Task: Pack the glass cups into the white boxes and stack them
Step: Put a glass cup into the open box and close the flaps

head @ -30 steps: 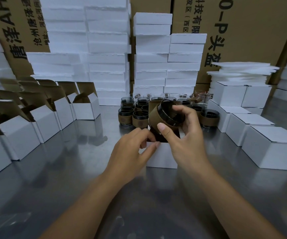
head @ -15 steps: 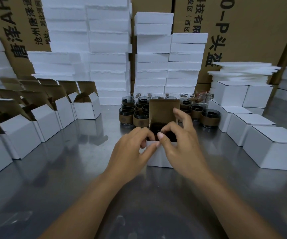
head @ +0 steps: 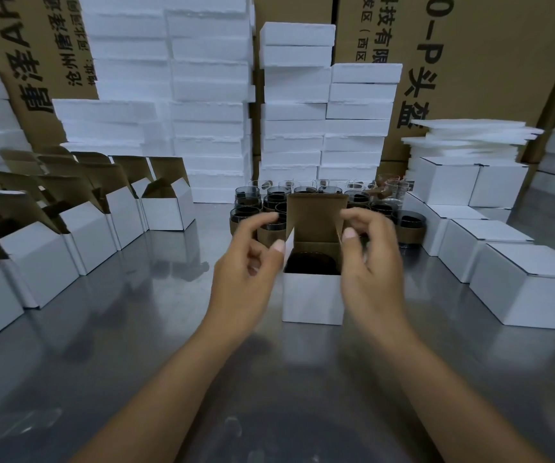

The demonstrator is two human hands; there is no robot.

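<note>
Reflective metal worktop; behind the open white box, foam stacks and brown cartons. Left hand and right hand flank it, loosely curled, empty.

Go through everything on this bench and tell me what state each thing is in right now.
middle box, open, lid upright
glass cup, inside middle box
left boxes, open, lids up
right boxes, closed
loose cups, standing outside boxes
left hand, loosely curled, empty
right hand, at box's side flap, grip unclear
</note>
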